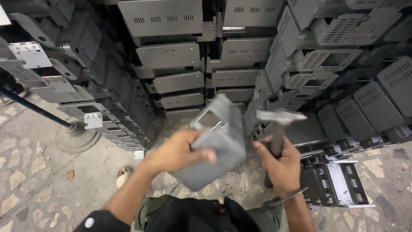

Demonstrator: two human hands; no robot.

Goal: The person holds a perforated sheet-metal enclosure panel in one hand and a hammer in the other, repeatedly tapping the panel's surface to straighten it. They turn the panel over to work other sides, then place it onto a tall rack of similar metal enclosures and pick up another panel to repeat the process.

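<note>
Left hand [178, 152] fingers gripped a dull grey sheet-metal box [214, 144], boxy, blurred. Right hand [279, 165] fingers wrapped a steel-headed hammer [279, 118].

Dim, flat light; soft shadows, motion blur mid-frame (edges bend outward)

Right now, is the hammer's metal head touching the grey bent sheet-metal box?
Cannot tell. In the head view the hammer's metal head sits right beside the grey bent sheet-metal box, but motion blur hides any gap.
</note>
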